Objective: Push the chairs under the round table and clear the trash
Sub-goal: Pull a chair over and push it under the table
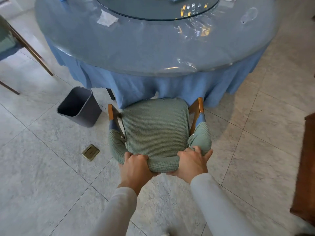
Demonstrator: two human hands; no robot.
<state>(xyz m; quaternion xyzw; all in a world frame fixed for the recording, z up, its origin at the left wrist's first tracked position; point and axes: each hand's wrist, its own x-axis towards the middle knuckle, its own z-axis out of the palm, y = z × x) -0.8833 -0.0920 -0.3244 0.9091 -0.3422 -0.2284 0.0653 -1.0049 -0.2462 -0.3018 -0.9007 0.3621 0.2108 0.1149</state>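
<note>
A wooden chair (156, 128) with a green textured cover stands right in front of me, its front edge at the blue skirt of the round table (136, 48). My left hand (135, 167) grips the top of the backrest on the left. My right hand (191, 161) grips the same backrest on the right, fingers curled over it. On the plastic-covered tabletop lie a crumpled white tissue (107, 19) and clear plastic wrap (194, 29). A glass turntable (158, 9) sits at the table's middle.
A dark grey waste bin (80, 106) stands open on the tiled floor left of the chair. A brass floor socket (90, 152) lies near it. Another chair (12, 43) is at the far left. Dark wooden furniture (306, 167) lines the right edge.
</note>
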